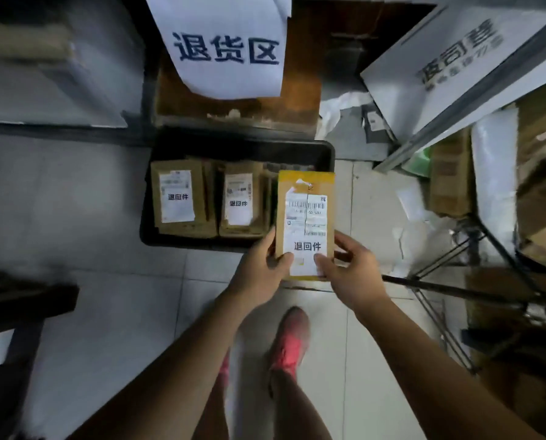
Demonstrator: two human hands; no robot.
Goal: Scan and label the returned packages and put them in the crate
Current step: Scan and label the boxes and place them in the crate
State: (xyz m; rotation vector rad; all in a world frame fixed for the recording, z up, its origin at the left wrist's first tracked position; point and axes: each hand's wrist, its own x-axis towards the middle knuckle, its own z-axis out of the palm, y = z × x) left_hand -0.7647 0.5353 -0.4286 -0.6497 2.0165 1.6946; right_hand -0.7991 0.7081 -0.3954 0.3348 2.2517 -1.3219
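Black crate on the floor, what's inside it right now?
A labelled left package and a labelled middle package stand side by side in the black crate. The held package covers its right end, so anything there is hidden.

A white paper sign [224, 49] hanging at the far centre reads 退货区 in large dark characters. The brown parcel [306, 185] I am holding carries a white label [307, 236] printed 退回件, below a barcode [306, 205] whose digits are too blurred to read. In the black crate [325, 154], the left box [178, 198] and the right box [239, 198] are each marked 退回件. The print on the white carton [455, 49] at far right is too blurred to read.
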